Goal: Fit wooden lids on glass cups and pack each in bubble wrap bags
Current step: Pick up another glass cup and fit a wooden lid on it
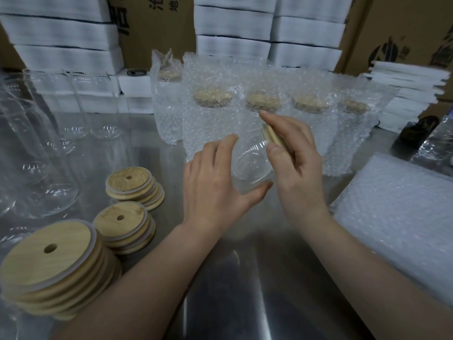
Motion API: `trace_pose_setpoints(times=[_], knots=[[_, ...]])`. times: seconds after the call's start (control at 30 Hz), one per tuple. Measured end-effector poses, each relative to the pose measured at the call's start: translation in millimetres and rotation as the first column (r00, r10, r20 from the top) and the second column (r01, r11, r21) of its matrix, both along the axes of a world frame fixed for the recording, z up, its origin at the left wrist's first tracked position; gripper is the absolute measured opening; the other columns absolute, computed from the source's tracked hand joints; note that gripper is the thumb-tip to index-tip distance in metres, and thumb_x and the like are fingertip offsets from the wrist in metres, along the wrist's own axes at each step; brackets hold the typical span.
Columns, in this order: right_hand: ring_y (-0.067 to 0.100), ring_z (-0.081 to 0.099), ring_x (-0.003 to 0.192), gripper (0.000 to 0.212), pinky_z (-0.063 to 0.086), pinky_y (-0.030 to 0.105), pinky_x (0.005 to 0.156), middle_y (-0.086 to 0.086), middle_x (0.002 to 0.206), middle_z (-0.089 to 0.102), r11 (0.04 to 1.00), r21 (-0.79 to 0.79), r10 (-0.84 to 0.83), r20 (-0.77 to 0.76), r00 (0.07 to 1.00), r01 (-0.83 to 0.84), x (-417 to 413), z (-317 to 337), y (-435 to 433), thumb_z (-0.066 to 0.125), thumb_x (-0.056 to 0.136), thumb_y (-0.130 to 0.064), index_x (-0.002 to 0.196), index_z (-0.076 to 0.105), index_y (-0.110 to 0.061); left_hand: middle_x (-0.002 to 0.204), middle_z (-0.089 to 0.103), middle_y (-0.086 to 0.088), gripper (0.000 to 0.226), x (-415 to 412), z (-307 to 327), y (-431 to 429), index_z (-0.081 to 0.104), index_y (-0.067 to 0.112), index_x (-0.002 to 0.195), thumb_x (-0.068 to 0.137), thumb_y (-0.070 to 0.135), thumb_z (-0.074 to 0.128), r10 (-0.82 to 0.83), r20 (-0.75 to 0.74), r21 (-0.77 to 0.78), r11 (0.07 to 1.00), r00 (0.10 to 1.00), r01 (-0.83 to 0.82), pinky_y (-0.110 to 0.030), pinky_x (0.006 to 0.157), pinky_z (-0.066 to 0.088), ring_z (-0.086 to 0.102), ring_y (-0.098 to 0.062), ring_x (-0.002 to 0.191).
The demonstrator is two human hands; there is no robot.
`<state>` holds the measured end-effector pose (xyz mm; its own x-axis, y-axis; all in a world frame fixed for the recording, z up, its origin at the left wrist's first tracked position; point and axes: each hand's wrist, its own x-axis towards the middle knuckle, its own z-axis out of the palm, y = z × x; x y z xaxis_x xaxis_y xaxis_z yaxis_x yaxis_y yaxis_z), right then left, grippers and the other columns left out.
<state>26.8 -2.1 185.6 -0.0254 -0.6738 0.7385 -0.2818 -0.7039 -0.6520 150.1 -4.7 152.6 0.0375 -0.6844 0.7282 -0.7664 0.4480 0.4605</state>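
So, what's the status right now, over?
Left hand grips tilted glass cup. Right hand holds wooden lid at its mouth. Bagged cups stand behind.

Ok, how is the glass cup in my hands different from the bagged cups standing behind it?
The glass cup is bare; the bagged cups sit inside bubble wrap. The glass cup is tilted sideways, held between the left hand and right hand; the bagged cups stand upright on the table. Both have a wooden lid at the mouth.
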Motion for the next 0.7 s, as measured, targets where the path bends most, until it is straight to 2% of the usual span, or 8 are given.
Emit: trace_pose_setpoints(times=[0.3, 0.53, 0.7], knots=[[0.004, 0.048, 0.115, 0.041, 0.036, 0.013, 0.100, 0.007, 0.123, 0.050, 1.000, 0.009, 0.025, -0.098, 0.995, -0.024, 2.5, 1.9, -2.0, 0.049, 0.091, -0.010, 0.129, 0.052, -0.024, 0.119, 0.062, -0.012, 0.089, -0.1, 1.8, 2.2, 0.052, 0.004, 0.133, 0.069, 0.066, 0.057, -0.011, -0.048, -0.003, 1.000, 0.999, 0.011, -0.051, 0.085, 0.049, 0.062, -0.032, 0.105], [0.007, 0.047, 0.114, 0.042, 0.035, 0.015, 0.103, 0.003, 0.120, 0.047, 1.000, -0.009, -0.016, -0.159, 0.987, 0.015, 5.6, 1.9, -2.1, 0.048, 0.092, -0.013, 0.133, 0.050, -0.025, 0.120, 0.061, -0.013, 0.091, 0.5, 1.7, 1.9, 0.051, 0.004, 0.135, 0.068, 0.065, 0.057, -0.022, -0.066, 0.006, 1.000, 0.998, 0.023, -0.052, 0.085, 0.049, 0.060, -0.033, 0.105], [-0.003, 0.044, 0.119, 0.041, 0.035, 0.014, 0.103, -0.002, 0.126, 0.045, 0.998, 0.027, 0.068, -0.167, 0.984, -0.065, 0.2, 3.8, -2.6, 0.042, 0.097, -0.020, 0.138, 0.041, -0.027, 0.118, 0.062, -0.012, 0.092, -2.1, 1.7, 1.8, 0.052, 0.003, 0.132, 0.066, 0.066, 0.059, 0.000, -0.103, -0.026, 1.000, 0.995, -0.003, -0.052, 0.082, 0.052, 0.063, -0.032, 0.104]])
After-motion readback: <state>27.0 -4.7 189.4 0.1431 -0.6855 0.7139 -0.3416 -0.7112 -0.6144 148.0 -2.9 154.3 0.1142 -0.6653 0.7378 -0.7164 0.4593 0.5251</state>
